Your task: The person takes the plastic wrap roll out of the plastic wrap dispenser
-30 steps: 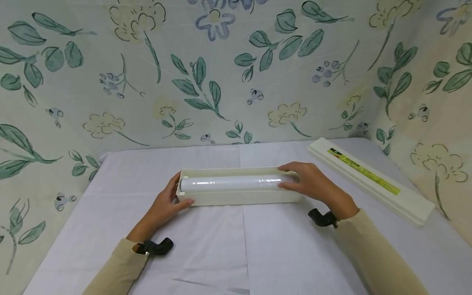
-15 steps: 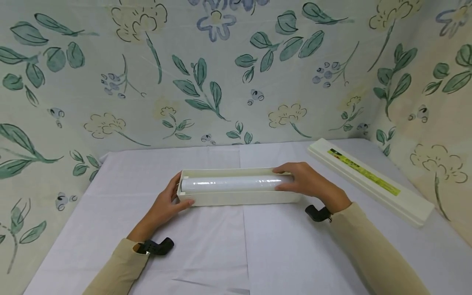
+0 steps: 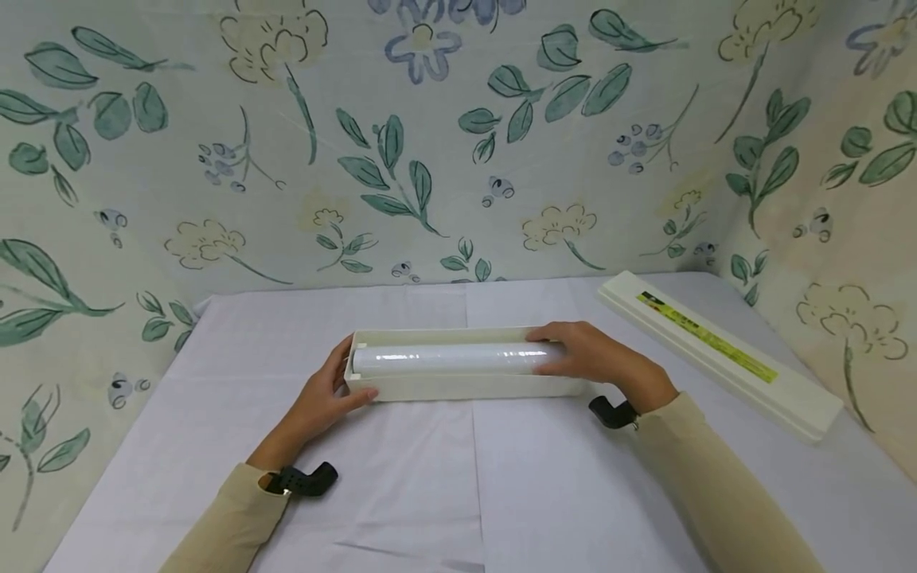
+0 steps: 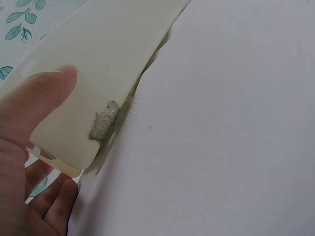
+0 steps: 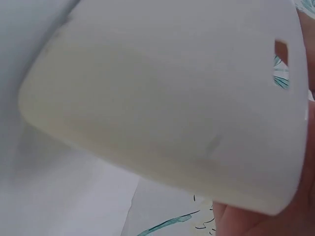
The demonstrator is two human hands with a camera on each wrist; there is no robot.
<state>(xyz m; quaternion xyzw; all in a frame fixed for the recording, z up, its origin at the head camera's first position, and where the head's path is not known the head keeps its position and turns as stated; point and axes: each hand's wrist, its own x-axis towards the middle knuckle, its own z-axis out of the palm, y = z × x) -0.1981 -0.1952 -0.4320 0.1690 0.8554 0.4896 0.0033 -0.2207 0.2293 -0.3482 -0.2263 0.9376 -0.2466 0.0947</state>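
A long cream plastic box [image 3: 466, 387] lies lengthwise on the white cloth, its top side uncovered. Inside it is a shiny white roll of plastic wrap [image 3: 444, 358]. My left hand [image 3: 325, 394] grips the box's left end; in the left wrist view the thumb [image 4: 49, 91] presses the side wall while other fingers curl round the end. At the other end, my right hand [image 3: 595, 354] reaches into the box, with thumb and fingers round the roll's right end. The right wrist view shows mostly the box's end wall [image 5: 147, 98], with the hand partly hidden behind it.
A cream lid [image 3: 723, 354] with a yellow-green label lies slanted at the right of the table. White cloth [image 3: 401, 485] covers the table, and a floral curtain [image 3: 444, 143] hangs behind. A greyish patch [image 4: 104, 122] marks the box's side near its lower edge.
My right hand has shifted a little left along the roll and lower into the box. The left hand, the box and the lid have stayed in place.
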